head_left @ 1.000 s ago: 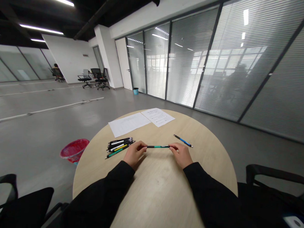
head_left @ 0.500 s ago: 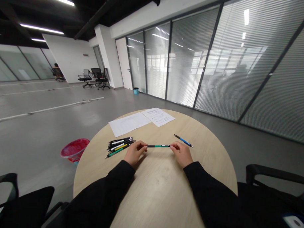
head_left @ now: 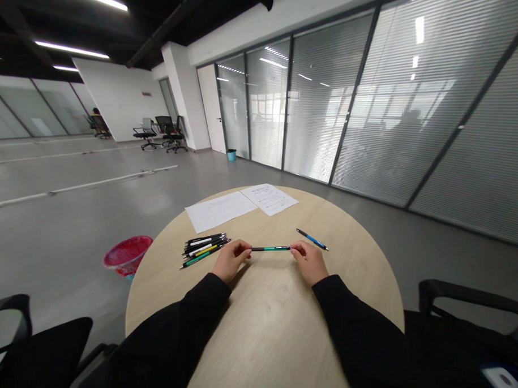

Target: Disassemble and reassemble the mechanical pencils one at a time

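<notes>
A green and black pen (head_left: 270,249) hangs level just above the round wooden table (head_left: 263,330). My left hand (head_left: 229,261) pinches its left end and my right hand (head_left: 310,262) pinches its right end. Both hands have their fingers closed round the pen tips. A pile of several pens (head_left: 203,248) lies just left of my left hand. A single blue pen (head_left: 312,239) lies on the table beyond my right hand.
Two paper sheets (head_left: 241,206) lie at the table's far edge. A red basket (head_left: 127,255) stands on the floor to the left. Black chairs sit at the lower left (head_left: 33,344) and at the right (head_left: 471,314). Glass walls with blinds run along the right.
</notes>
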Motion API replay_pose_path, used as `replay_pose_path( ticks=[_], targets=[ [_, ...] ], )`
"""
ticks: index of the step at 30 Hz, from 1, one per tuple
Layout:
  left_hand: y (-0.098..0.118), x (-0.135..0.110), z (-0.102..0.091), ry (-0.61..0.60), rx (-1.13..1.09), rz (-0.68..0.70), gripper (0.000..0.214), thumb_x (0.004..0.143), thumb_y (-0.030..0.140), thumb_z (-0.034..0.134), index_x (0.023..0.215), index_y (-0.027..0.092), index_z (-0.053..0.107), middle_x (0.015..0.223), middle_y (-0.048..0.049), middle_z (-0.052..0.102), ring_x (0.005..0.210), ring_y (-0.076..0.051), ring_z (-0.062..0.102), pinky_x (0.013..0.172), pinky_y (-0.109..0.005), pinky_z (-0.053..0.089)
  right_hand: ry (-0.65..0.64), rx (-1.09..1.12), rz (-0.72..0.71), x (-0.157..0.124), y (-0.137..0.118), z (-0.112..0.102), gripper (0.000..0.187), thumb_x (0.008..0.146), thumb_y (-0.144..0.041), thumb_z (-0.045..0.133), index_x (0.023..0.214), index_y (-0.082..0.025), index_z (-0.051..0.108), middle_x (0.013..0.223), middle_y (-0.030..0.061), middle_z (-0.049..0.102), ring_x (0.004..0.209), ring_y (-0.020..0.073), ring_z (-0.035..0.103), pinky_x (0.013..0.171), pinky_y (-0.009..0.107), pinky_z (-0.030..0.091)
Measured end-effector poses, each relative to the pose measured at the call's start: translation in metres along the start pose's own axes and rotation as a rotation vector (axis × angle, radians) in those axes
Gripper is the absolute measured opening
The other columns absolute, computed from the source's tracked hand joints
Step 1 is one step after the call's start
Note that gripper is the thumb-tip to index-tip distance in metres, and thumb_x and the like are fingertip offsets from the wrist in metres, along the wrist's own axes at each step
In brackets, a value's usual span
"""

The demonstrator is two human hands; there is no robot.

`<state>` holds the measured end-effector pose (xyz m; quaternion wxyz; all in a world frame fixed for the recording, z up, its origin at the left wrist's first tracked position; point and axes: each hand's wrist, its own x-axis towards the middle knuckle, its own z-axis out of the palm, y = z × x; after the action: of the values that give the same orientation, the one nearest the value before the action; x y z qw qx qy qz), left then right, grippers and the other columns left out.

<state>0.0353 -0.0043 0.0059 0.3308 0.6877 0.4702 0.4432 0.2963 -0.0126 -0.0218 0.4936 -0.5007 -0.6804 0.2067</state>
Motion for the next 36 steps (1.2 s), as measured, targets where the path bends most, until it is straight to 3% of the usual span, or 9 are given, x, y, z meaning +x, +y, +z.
replay_pose_path(
  ticks=[36],
  targets=[
    [0.0014,0.0003,0.0003,-0.011,-0.098,-0.026,0.02,0.077,0.035,0.068,0.077,0.016,0.064,0.067,-0.0019,0.066,0.063,-0.016,0.063,0.063,-0.027,0.05,-0.023,-0.003,0.005,-0.0015,-0.0004,-0.0016,0.019,0.09,-0.029,0.049,0.081,-0.02,0.063,0.071,0.0018,0.064,0.065,0.017,0.059,0.061,0.026,0.046]
  ],
)
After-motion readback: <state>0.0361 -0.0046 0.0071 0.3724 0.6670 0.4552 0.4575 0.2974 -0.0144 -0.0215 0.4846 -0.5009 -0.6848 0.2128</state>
